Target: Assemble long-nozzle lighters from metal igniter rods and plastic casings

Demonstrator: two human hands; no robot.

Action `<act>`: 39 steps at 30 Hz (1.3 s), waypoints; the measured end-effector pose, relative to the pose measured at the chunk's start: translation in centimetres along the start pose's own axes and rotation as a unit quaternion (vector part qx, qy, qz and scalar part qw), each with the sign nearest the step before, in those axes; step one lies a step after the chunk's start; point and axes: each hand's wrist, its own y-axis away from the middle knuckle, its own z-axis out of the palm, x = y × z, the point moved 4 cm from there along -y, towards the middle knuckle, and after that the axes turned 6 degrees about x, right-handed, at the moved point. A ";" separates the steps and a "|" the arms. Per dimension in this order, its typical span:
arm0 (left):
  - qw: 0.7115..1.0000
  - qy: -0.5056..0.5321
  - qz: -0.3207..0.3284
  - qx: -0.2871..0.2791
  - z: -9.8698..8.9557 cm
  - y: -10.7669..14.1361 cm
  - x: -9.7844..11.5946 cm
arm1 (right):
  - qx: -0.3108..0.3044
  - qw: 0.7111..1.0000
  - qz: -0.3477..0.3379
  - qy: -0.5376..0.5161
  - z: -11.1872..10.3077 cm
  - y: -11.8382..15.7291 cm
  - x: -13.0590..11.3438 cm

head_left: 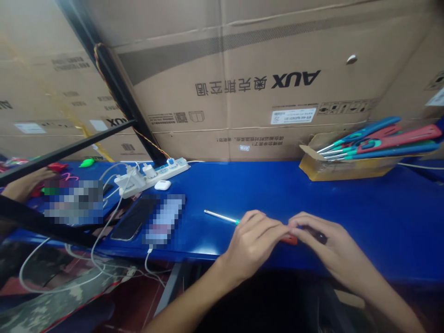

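Observation:
On the blue tabletop, my left hand (251, 240) is wrapped round a lighter-like tool with a thin silver rod (221, 216), a green collar and an orange-red end. The rod points left, past my knuckles. My right hand (321, 236) meets the tool's handle end (289, 239), thumb and forefinger pinched by my left fingertips. A small dark object (320, 237) shows within the curled fingers of my right hand; what it is, I cannot make out. What the pinching fingertips hold is hidden.
An open cardboard box (350, 170) of similar blue and red tools stands back right. Left are a power strip (166, 175), a white earphone case (163, 185), a dark phone (133, 219), a lit phone (165, 219) and cables. Another person's hand (29, 185) is beyond a black frame (118, 92).

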 end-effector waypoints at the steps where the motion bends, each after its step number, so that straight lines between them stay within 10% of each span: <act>1: 1.000 -0.010 -0.007 0.007 -0.1 0.0 -0.1 | -0.007 1.000 0.005 -0.009 0.0 -0.1 0.0; 8: 0.999 0.014 -0.048 0.015 0.3 -0.4 -0.5 | -0.061 0.995 0.057 -0.062 0.1 -0.4 -0.1; 19: 0.990 -0.005 -0.098 0.104 1.5 0.9 -0.7 | 0.019 0.992 0.073 -0.097 0.9 0.4 0.6; 22: 0.979 0.039 -0.146 0.135 1.4 1.3 -0.7 | 0.148 0.978 0.121 -0.080 -0.8 1.0 2.3; 27: 0.927 0.171 -0.312 0.118 1.6 2.4 -1.6 | 0.427 0.875 0.132 -0.187 -4.1 2.7 5.0; 39: 0.905 0.248 -0.340 0.060 1.5 2.3 -1.2 | 0.312 0.866 0.133 -0.367 0.1 1.5 3.0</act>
